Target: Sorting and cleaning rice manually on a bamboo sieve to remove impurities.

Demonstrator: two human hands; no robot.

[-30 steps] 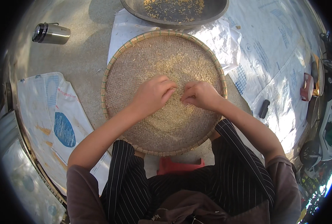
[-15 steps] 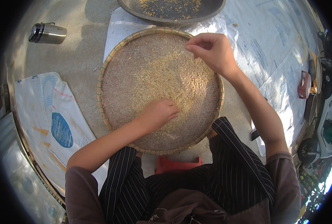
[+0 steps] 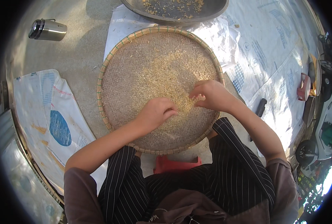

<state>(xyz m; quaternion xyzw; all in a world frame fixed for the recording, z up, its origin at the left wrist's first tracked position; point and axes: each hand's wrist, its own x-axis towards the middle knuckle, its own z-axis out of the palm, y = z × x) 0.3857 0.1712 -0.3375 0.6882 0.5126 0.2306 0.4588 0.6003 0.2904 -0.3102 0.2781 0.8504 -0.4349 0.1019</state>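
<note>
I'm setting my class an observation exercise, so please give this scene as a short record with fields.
Container: round brown woven tray
Contents: small pale-yellow grains, spread
Left hand: curled over the grains; grip unclear
Right hand: curled, over the tray; grip unclear
Beyond tray: dark-grey rounded basin with scattered grains
Upper left: silver cylindrical flask with black lid

Looks steeply down from head height, left of centre, facing forward from the lap (image 3: 182, 181) across the tray (image 3: 125, 67). Sits near enough to fit the tray's whole edge, but cuts the bowl (image 3: 213, 9) past its far edge. Bends outward into darkness; perhaps squeezes depth too much beyond the tray's right edge to judge.
</note>
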